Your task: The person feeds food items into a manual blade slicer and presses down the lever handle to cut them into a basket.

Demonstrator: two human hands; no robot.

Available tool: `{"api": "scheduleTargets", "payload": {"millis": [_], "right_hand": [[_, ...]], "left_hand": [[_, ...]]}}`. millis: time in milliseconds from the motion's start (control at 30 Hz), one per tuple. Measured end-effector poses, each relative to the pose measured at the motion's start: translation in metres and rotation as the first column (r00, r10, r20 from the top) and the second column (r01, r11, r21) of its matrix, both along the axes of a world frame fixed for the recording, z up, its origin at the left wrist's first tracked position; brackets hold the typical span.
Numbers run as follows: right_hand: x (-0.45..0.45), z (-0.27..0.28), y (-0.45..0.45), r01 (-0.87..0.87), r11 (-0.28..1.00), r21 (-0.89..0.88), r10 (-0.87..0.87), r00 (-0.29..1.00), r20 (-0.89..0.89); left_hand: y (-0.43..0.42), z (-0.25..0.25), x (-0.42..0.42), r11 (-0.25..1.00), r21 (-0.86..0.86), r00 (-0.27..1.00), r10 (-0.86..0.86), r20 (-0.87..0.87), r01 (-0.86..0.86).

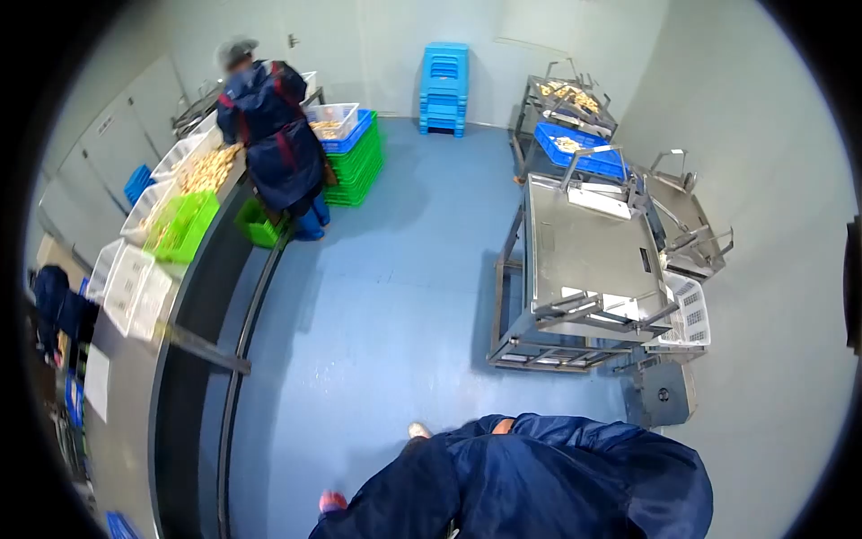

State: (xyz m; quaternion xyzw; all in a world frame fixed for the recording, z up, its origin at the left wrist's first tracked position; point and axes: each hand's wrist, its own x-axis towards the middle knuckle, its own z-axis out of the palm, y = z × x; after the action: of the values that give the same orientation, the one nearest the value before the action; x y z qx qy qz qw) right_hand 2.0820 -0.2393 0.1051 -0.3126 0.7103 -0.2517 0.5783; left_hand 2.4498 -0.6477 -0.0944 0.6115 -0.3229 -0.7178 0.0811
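Navy clothing (539,476) of my own body fills the bottom of the head view. Between its folds shows a small patch of skin, too little to tell which part of me it is. A small pink shape (332,500) lies beside the cloth at the lower left; whether it is a hand or a shoe I cannot make out. A pale shoe tip (418,430) shows on the blue floor (386,314). No fingers can be made out, and nothing held is visible.
At the left, a person in navy (274,135) bends over a long table (117,395) with crates and pale pieces. Green crates (356,171) are stacked behind. Metal tables (588,242) stand right, near a blue tray (602,162). Blue stools (444,90) stand by the wall. Another person (58,305) is far left.
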Motion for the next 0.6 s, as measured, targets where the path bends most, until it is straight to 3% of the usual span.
{"api": "scheduleTargets", "payload": {"millis": [67, 133, 167, 233, 267, 300, 367, 433, 533, 600], "right_hand": [[-0.041, -0.015, -0.025, -0.011, 0.997, 0.072, 0.014, 0.999, -0.052], [-0.081, -0.023, -0.040, 0.015, 0.994, 0.109, -0.003, 0.994, -0.111], [-0.104, -0.019, -0.046, 0.059, 0.995, 0.084, -0.045, 0.987, -0.153], [-0.139, 0.060, -0.055, 0.303, 0.937, -0.172, -0.341, 0.900, -0.272], [-0.164, 0.033, -0.044, 0.172, 0.755, -0.632, -0.437, 0.851, -0.290], [-0.194, 0.043, -0.051, 0.203, 0.811, -0.549, -0.355, 0.916, -0.186], [-0.278, 0.083, -0.072, 0.202, 0.906, -0.372, -0.192, 0.979, 0.065], [-0.347, 0.067, -0.102, 0.120, 0.987, -0.111, -0.120, 0.993, -0.002], [-0.427, 0.019, -0.124, 0.014, 0.808, -0.589, -0.258, 0.908, -0.331], [-0.493, 0.030, -0.130, -0.037, 0.907, -0.419, -0.104, 0.946, -0.307]], "left_hand": [[-0.069, -0.008, -0.107, 0.985, -0.118, 0.971, -0.143, -0.193, 0.122], [-0.117, -0.003, -0.250, 0.987, -0.122, 0.900, -0.144, -0.412, 0.102], [-0.129, 0.016, -0.332, 0.996, -0.089, 0.978, -0.020, -0.206, 0.002], [-0.140, 0.063, -0.463, 0.982, -0.144, 0.957, -0.157, -0.242, 0.125], [-0.148, 0.073, -0.521, 0.962, -0.179, 0.923, -0.252, -0.291, 0.207], [-0.148, 0.077, -0.566, 0.937, -0.204, 0.878, -0.339, -0.337, 0.283], [-0.141, 0.093, -0.638, 0.906, -0.255, 0.848, -0.410, -0.338, 0.336], [-0.139, 0.105, -0.693, 0.889, -0.274, 0.834, -0.446, -0.325, 0.368], [-0.172, 0.082, -0.719, 0.896, -0.240, 0.861, -0.431, -0.271, 0.373], [-0.200, 0.062, -0.697, 0.940, -0.161, 0.932, -0.326, -0.161, 0.301]]}}
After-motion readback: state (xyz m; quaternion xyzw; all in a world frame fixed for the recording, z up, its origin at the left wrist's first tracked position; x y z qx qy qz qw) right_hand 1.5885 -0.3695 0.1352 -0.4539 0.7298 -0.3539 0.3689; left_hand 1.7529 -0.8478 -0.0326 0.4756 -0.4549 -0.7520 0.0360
